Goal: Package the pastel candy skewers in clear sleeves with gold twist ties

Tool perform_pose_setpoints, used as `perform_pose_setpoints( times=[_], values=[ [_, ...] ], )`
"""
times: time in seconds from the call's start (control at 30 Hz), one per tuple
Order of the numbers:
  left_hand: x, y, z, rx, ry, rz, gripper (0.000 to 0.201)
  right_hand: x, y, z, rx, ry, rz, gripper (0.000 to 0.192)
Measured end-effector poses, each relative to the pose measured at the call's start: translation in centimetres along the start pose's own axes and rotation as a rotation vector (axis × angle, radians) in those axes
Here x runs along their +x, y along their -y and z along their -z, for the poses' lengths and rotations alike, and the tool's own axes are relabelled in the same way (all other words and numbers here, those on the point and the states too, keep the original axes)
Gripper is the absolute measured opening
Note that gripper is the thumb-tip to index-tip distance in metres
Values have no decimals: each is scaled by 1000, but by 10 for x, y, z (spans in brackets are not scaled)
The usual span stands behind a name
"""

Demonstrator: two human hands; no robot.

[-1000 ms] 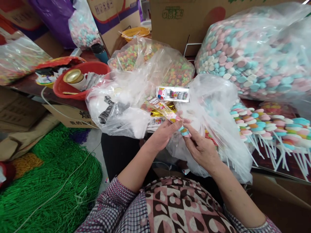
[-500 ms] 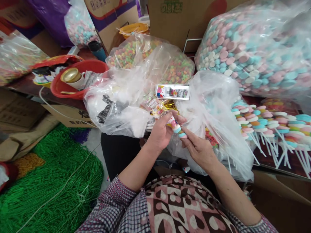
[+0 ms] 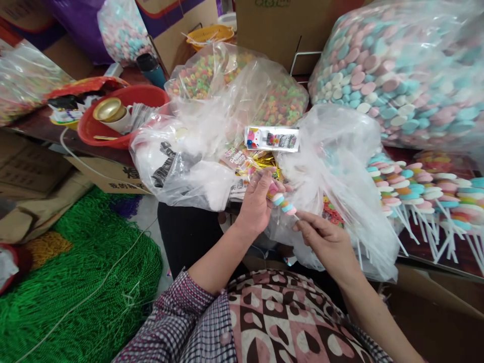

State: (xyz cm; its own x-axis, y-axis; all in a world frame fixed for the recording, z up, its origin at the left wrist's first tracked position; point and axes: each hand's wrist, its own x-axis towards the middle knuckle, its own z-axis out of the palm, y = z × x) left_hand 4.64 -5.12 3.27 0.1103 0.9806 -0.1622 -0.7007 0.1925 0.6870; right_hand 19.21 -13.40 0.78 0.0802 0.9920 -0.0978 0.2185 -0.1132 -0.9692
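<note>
My left hand [image 3: 256, 201] pinches a small clear printed wrapper [image 3: 242, 162] around the top of a candy skewer [image 3: 284, 202] made of stacked pastel discs. The fingertips of my right hand [image 3: 325, 243] grip the white stick at the skewer's lower end. The candy sits partly inside the wrapper. Just above lies a printed card label [image 3: 271, 138] on a clear plastic bag [image 3: 333, 166].
Finished candy skewers [image 3: 416, 189] lie in rows at right. A huge bag of pastel discs [image 3: 401, 75] fills the upper right, bags of coloured ring candies [image 3: 242, 85] the middle. A red basin [image 3: 121, 118] holds a gold lid. Green netting [image 3: 75, 282] covers the floor at left.
The candy skewer has slid farther into the wrapper. My right hand has moved down from the candy discs to the stick's end.
</note>
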Motion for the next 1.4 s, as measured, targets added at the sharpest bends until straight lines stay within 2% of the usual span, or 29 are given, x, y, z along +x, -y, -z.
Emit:
perform_pose_setpoints(
  times=[0.1,0.23,0.3,0.47,0.57,0.63,0.7,0.83,0.9,0.97,1.2,1.4],
  values=[
    [-5,3,-5,54,39,33,23,-1,-4,-9,113,-99,-59,29],
    [-10,5,-8,107,53,79,29,2,1,-24,418,-65,-183,33],
    [-12,3,-6,154,103,85,30,3,4,-26,513,-35,-218,32],
    [-16,-20,1,289,335,102,45,5,4,-24,634,7,-197,30],
    [-17,-38,2,267,397,47,62,5,1,-23,667,3,-193,30],
    [-17,-47,-2,208,361,15,70,5,-2,-22,654,-3,-183,29],
    [-15,-53,-7,147,274,-9,69,4,-5,-20,572,-27,-151,27],
    [-10,-52,-14,130,121,-20,35,2,-5,-14,216,-148,35,20],
    [-8,-47,-13,102,108,-27,21,2,-3,-11,72,-198,146,15],
    [-6,-42,-11,56,110,-29,15,1,-2,-10,16,-214,195,13],
    [-1,-34,-5,18,114,-9,13,0,-13,-10,209,-100,-33,34],
    [-3,-28,-7,8,110,-19,14,2,-1,-16,418,73,-226,44]
  ],
)
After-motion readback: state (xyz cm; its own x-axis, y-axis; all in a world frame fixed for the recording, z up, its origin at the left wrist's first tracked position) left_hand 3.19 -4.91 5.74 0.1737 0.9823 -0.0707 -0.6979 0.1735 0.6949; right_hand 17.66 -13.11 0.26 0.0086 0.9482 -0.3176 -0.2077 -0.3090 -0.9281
